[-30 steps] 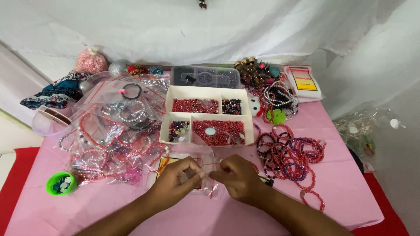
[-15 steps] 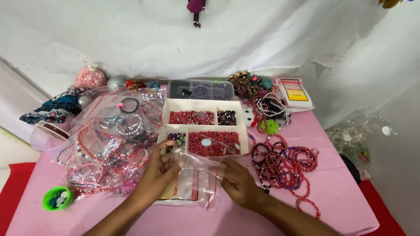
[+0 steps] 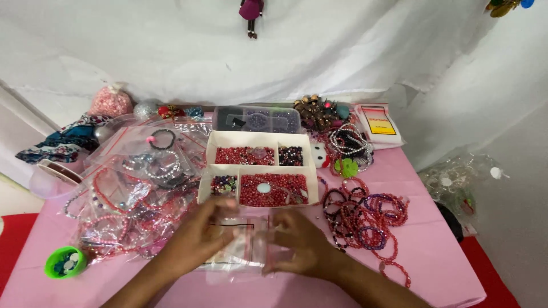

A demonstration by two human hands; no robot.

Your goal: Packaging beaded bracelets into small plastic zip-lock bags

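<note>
Both grips, left hand (image 3: 197,239) and right hand (image 3: 299,245), pinch a crinkly clear plastic bag (image 3: 240,242) on the pink tablecloth (image 3: 434,251).

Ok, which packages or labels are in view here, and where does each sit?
Clear zip bag: between both hands, flat, red-striped seal.
Flat packet: table's far right, white with a yellow and red label.
Pink bead pouch: far left, round, tied.
Clear bracelet bags: left side, piled.

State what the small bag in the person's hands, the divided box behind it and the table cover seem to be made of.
Small bag: clear, glossy plastic film; the table shows through it. Divided box: probably matte white card with thin, straight walls. Table cover: pink, matte, creased sheet, cloth or plastic; hard to tell. Both hands, left and right, hold the bag.
</note>
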